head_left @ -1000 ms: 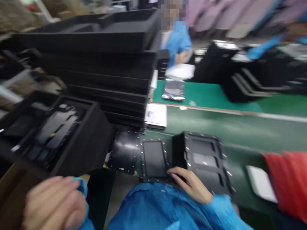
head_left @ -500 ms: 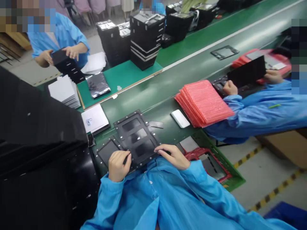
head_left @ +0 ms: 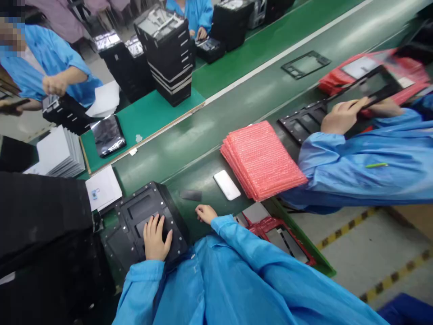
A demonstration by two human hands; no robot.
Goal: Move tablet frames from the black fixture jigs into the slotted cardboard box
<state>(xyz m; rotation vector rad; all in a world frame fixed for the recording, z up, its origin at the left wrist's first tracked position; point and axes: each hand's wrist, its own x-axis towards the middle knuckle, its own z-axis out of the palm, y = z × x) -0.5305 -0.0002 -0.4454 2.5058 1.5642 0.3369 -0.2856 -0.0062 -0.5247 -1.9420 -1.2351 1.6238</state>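
My left hand lies with its fingers spread over a black rectangular frame with window-like recesses and small light dots along its rim. Its dark side wall shows, so it is thick or stacked. A smaller black panel lies partly under its left side. My right hand is off the frame, over the green surface, with fingers curled together. Whether anything small is between those fingertips is hidden. Just beyond it lies a thin dark flat strip. A white phone-like object lies further right.
Red bubble-wrap sheets are stacked right, beside a co-worker's blue sleeve. A green crate holding red-edged pieces stands below. White papers lie left, near tall black stacks. A thin black frame lies on the belt.
My left hand has gone from the frame's near edge to lying flat on top. My right hand has let go of the frame's right side. The frame is now tilted or raised, showing its side.
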